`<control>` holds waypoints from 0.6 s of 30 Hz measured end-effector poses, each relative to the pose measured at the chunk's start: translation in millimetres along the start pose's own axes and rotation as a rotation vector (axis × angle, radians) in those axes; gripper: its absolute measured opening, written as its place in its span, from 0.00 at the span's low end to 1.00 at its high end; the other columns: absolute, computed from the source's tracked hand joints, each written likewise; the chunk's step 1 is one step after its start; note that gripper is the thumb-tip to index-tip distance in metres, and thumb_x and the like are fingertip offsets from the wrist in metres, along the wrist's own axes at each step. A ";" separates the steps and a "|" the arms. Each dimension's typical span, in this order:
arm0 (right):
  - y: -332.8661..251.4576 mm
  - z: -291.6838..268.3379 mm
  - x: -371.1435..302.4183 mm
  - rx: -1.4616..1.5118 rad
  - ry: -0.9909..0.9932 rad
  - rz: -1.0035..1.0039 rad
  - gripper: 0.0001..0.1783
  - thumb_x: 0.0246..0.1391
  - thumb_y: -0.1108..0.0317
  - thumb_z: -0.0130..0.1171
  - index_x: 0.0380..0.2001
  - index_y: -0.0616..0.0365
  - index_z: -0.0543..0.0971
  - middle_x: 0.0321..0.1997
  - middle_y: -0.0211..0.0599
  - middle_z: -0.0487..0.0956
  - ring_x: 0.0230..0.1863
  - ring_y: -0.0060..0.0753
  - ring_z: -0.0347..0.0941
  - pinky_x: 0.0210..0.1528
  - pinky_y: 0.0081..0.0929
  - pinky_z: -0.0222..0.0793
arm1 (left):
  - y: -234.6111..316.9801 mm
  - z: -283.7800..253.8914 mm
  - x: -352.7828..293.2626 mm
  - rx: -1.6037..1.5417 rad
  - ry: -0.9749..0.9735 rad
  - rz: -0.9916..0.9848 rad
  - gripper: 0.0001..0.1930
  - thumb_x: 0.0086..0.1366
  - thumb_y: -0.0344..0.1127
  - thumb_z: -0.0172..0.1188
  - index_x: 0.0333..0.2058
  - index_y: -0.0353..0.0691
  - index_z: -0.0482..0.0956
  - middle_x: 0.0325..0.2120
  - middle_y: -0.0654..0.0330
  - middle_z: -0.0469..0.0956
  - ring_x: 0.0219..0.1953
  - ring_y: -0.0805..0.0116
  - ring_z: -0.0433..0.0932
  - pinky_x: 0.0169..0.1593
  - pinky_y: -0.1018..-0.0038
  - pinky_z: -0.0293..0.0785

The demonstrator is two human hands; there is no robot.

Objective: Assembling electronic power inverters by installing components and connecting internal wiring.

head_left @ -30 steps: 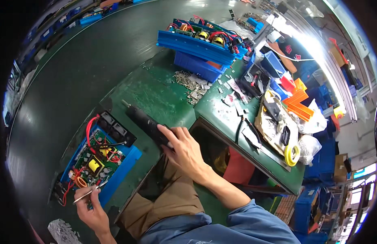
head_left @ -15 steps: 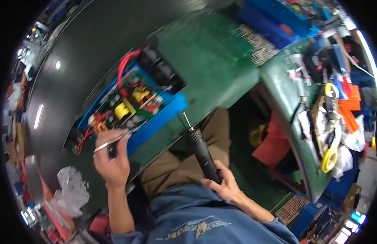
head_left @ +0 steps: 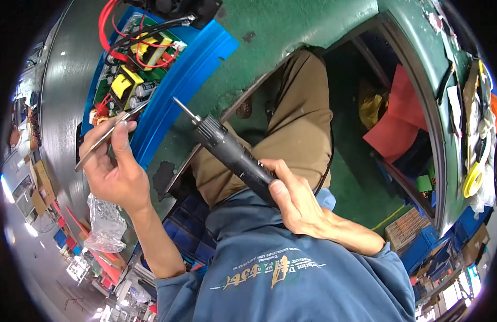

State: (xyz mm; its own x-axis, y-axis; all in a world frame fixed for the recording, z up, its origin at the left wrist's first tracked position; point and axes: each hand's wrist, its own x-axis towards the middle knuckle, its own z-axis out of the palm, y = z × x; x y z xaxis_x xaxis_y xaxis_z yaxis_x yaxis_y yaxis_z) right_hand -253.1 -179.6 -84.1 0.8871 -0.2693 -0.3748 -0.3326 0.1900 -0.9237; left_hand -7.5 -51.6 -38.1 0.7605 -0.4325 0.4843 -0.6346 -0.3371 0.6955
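Note:
My left hand (head_left: 115, 166) is closed on metal tweezers (head_left: 101, 145), whose tips lie over the near end of a blue housing (head_left: 176, 91). Inside that housing sits a green circuit board (head_left: 105, 88) with yellow-wrapped transformers (head_left: 123, 87). Red wires (head_left: 105, 32) and black wires loop over the board toward a black part (head_left: 176, 8) at the far end. In my right hand (head_left: 297, 198) is a black electric screwdriver (head_left: 235, 155), slanting up and left. Its bare metal bit points at the housing's right side wall; whether it touches cannot be made out.
The green worktop (head_left: 291, 21) has a worn, chipped front edge above my lap. On the right, yellow tape rolls (head_left: 473, 180) hang near the bench side. Red sheets (head_left: 396, 121) lie below in an opening. Crumpled clear plastic (head_left: 105, 225) is at lower left.
The view has shifted, so the housing sits higher and farther left. The screwdriver now leans more to the left, its bit closer to the housing wall. Both hands keep their tools.

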 end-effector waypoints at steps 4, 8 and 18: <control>4.5 0.5 3.2 -0.010 0.015 -0.031 0.23 0.71 0.57 0.38 0.59 0.62 0.68 0.29 0.50 0.75 0.28 0.50 0.74 0.38 0.41 0.67 | 0.4 1.7 -0.7 0.070 -0.025 0.010 0.08 0.67 0.19 0.60 0.44 0.27 0.75 0.37 0.49 0.81 0.34 0.65 0.83 0.41 0.75 0.81; 1.7 -4.0 4.7 -0.048 -0.027 -0.019 0.24 0.72 0.56 0.38 0.59 0.61 0.68 0.28 0.50 0.75 0.28 0.49 0.74 0.38 0.42 0.67 | 0.6 -0.3 -0.6 0.126 -0.031 -0.006 0.08 0.67 0.19 0.61 0.44 0.27 0.75 0.37 0.49 0.81 0.35 0.66 0.83 0.41 0.75 0.81; -3.9 -7.1 7.9 0.144 -0.097 0.103 0.33 0.74 0.44 0.34 0.60 0.64 0.70 0.31 0.37 0.78 0.33 0.31 0.72 0.41 0.31 0.67 | 2.5 3.9 -0.9 0.144 -0.023 -0.015 0.09 0.66 0.19 0.63 0.44 0.26 0.76 0.38 0.50 0.82 0.37 0.67 0.82 0.42 0.75 0.81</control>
State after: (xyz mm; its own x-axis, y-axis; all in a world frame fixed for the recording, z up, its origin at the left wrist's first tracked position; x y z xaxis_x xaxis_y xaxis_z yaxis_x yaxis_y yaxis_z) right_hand -247.1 -189.2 -83.9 0.8798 -0.1500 -0.4511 -0.3804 0.3470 -0.8573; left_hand -10.4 -55.4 -38.9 0.7679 -0.4451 0.4607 -0.6375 -0.4597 0.6183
